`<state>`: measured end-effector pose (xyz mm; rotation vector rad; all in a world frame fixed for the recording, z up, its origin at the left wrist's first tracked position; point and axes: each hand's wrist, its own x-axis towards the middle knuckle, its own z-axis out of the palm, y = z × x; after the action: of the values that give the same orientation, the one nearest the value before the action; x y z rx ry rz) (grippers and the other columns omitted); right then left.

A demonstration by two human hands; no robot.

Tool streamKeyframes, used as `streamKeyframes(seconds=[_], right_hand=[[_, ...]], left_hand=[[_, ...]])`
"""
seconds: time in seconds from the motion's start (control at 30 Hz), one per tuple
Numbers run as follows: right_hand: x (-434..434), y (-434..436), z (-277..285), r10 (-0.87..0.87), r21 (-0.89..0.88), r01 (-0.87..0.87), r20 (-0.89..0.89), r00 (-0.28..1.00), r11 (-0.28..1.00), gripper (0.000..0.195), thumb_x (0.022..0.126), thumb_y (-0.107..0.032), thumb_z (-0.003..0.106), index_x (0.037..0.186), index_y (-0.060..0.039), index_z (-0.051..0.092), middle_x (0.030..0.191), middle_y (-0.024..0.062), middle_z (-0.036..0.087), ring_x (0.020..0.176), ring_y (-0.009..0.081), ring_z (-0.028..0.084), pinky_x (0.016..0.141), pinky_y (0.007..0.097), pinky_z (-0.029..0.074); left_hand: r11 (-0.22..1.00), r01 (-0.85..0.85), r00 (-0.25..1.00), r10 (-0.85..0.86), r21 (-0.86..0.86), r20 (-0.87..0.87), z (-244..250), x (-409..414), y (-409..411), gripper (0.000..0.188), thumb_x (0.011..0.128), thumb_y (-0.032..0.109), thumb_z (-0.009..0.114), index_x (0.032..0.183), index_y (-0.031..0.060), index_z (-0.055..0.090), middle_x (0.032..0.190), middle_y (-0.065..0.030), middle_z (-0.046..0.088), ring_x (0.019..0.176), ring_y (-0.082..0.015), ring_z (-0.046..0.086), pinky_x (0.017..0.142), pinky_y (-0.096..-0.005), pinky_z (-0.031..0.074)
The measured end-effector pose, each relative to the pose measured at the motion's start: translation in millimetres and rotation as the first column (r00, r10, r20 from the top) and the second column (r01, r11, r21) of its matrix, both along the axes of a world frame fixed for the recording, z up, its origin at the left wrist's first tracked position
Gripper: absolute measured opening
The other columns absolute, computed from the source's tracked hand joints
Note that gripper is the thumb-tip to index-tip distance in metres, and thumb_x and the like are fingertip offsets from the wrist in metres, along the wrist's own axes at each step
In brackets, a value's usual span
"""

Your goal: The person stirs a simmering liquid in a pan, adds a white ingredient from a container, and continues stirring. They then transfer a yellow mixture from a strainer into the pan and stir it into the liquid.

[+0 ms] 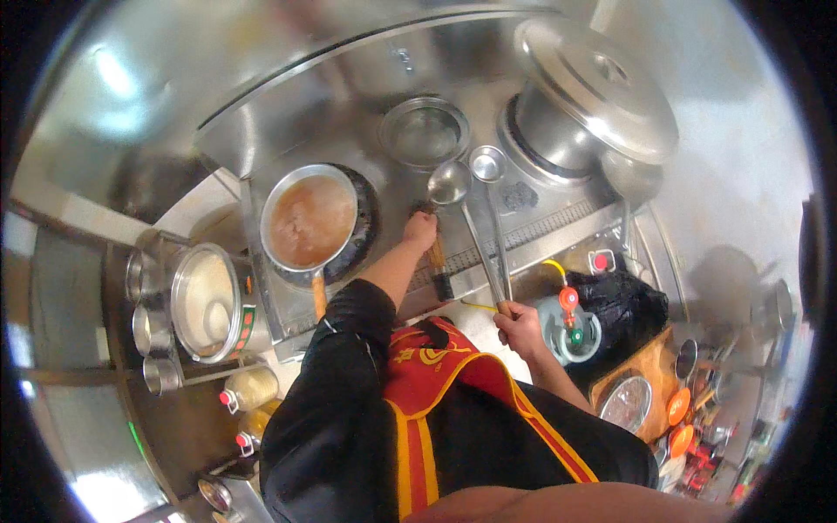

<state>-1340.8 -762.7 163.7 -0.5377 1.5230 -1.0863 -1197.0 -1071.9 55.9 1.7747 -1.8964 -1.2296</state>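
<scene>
My right hand grips the handle ends of two long metal ladles. The wide-bowled ladle and the smaller round ladle rest their heads over the steel stove top. My left hand, fingers curled, is at the upper end of a brush-like tool with a wooden middle and a dark lower end. Whether the fingers hold it is not plain. To the left, a pan of bubbling reddish-brown liquid sits on a burner, its wooden handle towards me.
A large lidded steel pot stands at the back right. Behind the ladles is a round basin set in the stove. A tub of pale grains is at left. A gas cylinder and black plastic bag lie right of my right hand.
</scene>
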Motion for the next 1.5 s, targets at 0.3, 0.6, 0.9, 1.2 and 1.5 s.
streamKeyframes(seconds=[0.3, 0.6, 0.9, 1.2, 1.5], right_hand=[[24, -18, -69, -0.009, 0.051, -0.001, 0.201, 0.980, 0.999, 0.010, 0.089, -0.009, 0.066, 0.084, -0.0030, 0.061, 0.067, 0.0015, 0.055, 0.047, 0.0124, 0.052, 0.040, 0.0271, 0.039], [58, -34, -117, 0.010, 0.223, -0.008, -0.008, 1.000, 0.975, 0.008, 0.090, -0.011, 0.061, 0.093, -0.0033, 0.061, 0.067, 0.0071, 0.059, 0.048, 0.0158, 0.058, 0.036, 0.0301, 0.038], [99, -27, -153, 0.210, 0.314, 0.088, -0.793, 0.573, 0.945, 0.048, 0.081, -0.024, 0.067, 0.121, 0.0017, 0.062, 0.112, 0.0263, 0.070, 0.108, 0.0419, 0.068, 0.095, 0.0503, 0.053], [196, -22, -108, -0.008, 0.013, 0.076, -0.963, 0.271, 0.997, 0.049, 0.080, -0.013, 0.068, 0.127, -0.0001, 0.060, 0.125, 0.0261, 0.061, 0.117, 0.0422, 0.060, 0.105, 0.0481, 0.048], [251, -26, -103, 0.528, 0.360, -0.387, -0.618, 0.582, 0.849, 0.043, 0.087, -0.023, 0.063, 0.122, 0.0001, 0.069, 0.108, 0.0177, 0.076, 0.084, 0.0300, 0.076, 0.083, 0.0389, 0.060]], left_hand=[[0.992, 0.042, 0.999, -0.039, -0.115, 0.029, 22, 89, 56, 0.035, 0.097, 0.033, 0.059, 0.110, 0.0009, 0.068, 0.111, -0.0213, 0.071, 0.106, -0.0403, 0.067, 0.094, -0.0469, 0.053], [0.937, 0.046, 0.997, -0.064, -0.346, -0.040, 92, 163, 90, 0.033, 0.092, 0.023, 0.068, 0.119, 0.0041, 0.065, 0.115, -0.0158, 0.067, 0.109, -0.0345, 0.066, 0.093, -0.0450, 0.053], [0.912, -0.092, 0.969, -0.010, -0.399, -0.247, 103, 284, 107, 0.020, 0.091, 0.015, 0.069, 0.108, 0.0052, 0.066, 0.104, -0.0113, 0.066, 0.087, -0.0273, 0.065, 0.080, -0.0395, 0.053], [0.831, -0.516, 0.815, 0.402, -0.208, -0.417, -3, 372, 116, 0.042, 0.088, 0.022, 0.076, 0.111, -0.0038, 0.053, 0.094, -0.0118, 0.054, 0.082, -0.0266, 0.056, 0.079, -0.0403, 0.049], [0.873, -0.087, 0.635, 0.420, 0.481, -0.648, -8, 364, 111, 0.049, 0.099, 0.040, 0.069, 0.114, -0.0063, 0.066, 0.095, -0.0064, 0.068, 0.082, -0.0170, 0.063, 0.076, -0.0327, 0.051]])
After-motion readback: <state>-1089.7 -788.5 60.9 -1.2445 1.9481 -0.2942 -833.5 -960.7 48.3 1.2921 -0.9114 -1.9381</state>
